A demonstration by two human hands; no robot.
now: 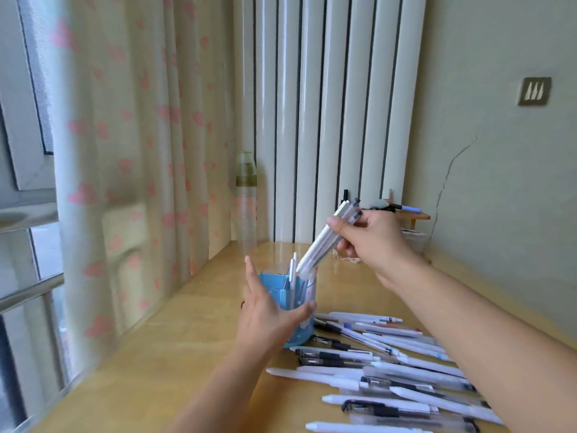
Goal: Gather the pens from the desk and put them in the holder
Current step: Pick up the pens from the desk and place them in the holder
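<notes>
A blue pen holder (pixel 298 331) stands on the wooden desk (pixel 193 354) with a few white pens (pixel 293 273) upright in it. My left hand (pixel 268 310) wraps around the holder's left side. My right hand (pixel 371 239) grips a bundle of white pens (pixel 321 242), tilted with its lower ends touching the holder's rim. Several more white, clear and black pens (pixel 390 367) lie scattered on the desk to the right of the holder, partly under my right forearm.
A clear bottle (pixel 246 207) stands at the back beside the curtain (pixel 131 170). A white radiator (pixel 327 120) fills the rear wall. A small wooden shelf (pixel 412 217) with items sits at the back right. A window rail is on the left.
</notes>
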